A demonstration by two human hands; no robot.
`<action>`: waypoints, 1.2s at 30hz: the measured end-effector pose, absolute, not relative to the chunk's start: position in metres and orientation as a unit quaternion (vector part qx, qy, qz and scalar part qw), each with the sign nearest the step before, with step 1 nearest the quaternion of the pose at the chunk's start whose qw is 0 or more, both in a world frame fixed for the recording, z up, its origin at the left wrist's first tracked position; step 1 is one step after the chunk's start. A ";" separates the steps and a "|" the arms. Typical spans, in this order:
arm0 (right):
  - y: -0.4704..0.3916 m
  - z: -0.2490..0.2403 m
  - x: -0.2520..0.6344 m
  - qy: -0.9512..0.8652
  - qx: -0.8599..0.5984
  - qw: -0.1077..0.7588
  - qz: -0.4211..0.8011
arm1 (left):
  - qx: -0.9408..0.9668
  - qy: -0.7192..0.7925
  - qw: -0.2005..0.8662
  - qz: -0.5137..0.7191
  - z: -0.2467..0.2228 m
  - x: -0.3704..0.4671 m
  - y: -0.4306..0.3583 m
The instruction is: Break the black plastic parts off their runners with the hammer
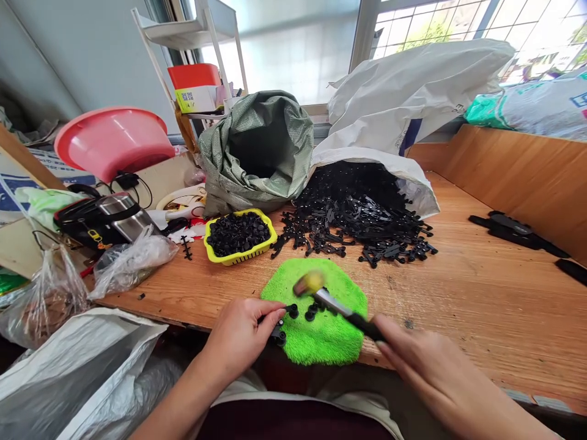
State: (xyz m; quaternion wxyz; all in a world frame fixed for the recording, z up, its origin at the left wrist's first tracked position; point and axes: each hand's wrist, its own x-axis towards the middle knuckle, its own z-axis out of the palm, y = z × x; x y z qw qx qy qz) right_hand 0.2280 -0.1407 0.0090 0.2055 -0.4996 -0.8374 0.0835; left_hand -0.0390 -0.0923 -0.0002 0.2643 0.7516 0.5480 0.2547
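Observation:
My left hand (pixel 247 330) is closed on a black plastic part (pixel 279 335) with round ends, at the left edge of a bright green cloth pad (pixel 321 345). My right hand (pixel 415 354) grips the black handle of a hammer (pixel 337 302), its yellowish head blurred by motion above the pad. Under and beside the hammer head lie a few small round black pieces (pixel 310 313), partly hidden by it. Behind the pad stands a yellow basket (pixel 238 260) full of small black round caps (pixel 238 232).
A heap of black plastic parts (pixel 353 214) spills from a white sack (pixel 426 189) behind the pad. An open grey-green sack (pixel 211 177) stands left of it. Plastic bags (pixel 132 260) and a metal flask (pixel 123 211) crowd the left; dark objects (pixel 518 232) lie at right.

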 end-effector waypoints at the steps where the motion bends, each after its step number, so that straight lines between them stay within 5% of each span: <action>1: -0.140 0.008 0.227 -0.850 -0.491 0.177 0.067 | 0.756 0.548 0.256 0.251 0.002 -0.039 -0.092; 19: -0.142 -0.003 0.225 -0.835 -0.528 0.132 0.078 | 0.752 0.542 0.292 0.236 0.002 -0.043 -0.090; 27: -0.142 -0.015 0.255 -0.601 -0.546 0.447 0.375 | 0.432 0.486 0.591 0.477 0.001 -0.051 -0.078; 30: -0.137 -0.029 0.256 -0.475 -0.476 0.507 0.540 | 0.410 0.456 0.604 0.510 0.005 -0.041 -0.070; 36: -0.133 -0.044 0.253 -0.424 -0.439 0.539 0.581 | 0.359 0.452 0.651 0.492 0.001 -0.016 -0.064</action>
